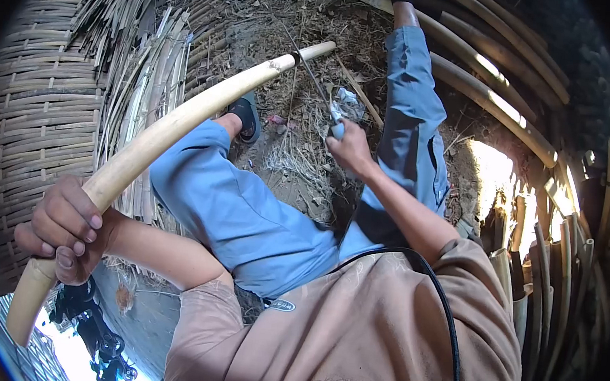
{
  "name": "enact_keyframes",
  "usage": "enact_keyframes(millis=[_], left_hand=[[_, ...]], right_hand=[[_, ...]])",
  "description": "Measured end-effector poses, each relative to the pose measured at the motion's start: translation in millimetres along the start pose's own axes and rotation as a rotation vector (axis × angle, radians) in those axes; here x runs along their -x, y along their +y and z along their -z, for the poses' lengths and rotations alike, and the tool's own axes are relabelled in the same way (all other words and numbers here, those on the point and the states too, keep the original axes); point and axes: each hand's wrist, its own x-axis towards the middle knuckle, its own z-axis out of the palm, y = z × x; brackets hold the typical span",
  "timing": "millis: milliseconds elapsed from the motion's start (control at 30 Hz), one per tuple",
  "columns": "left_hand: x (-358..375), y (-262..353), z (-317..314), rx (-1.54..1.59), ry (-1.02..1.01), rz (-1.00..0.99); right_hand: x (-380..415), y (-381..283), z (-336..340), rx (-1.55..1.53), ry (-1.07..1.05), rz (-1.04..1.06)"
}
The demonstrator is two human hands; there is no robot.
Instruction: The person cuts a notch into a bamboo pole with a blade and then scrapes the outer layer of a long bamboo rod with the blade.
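My left hand [65, 229] is wrapped around a long pale bamboo pole [174, 119] near its lower end. The pole slants up and to the right across my view, passing over my left leg. My right hand [351, 150] is closed on the light blue handle of a thin-bladed saw [319, 85]. Its narrow dark blade crosses the pole near the far end, at a dark line by a joint in the bamboo. The blade's teeth are too small to make out.
A woven bamboo wall [39, 112] stands on the left, with split strips [151, 99] against it. Several bamboo poles [491, 98] lie at the upper right. Cut pieces [563, 282] stand at the right. Crumpled plastic [349, 104] and dry litter cover the ground.
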Motion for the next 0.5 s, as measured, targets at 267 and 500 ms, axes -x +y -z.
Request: enact_keyframes(millis=[267, 500], left_hand=[[-1, -77, 8, -0.66, 0.635, -0.028], [8, -136, 7, -0.643, 0.22, 0.566]], right_hand=[[-25, 73, -15, 0.119, 0.055, -0.128], [-29, 88, -26, 0.186, 0.072, -0.165]])
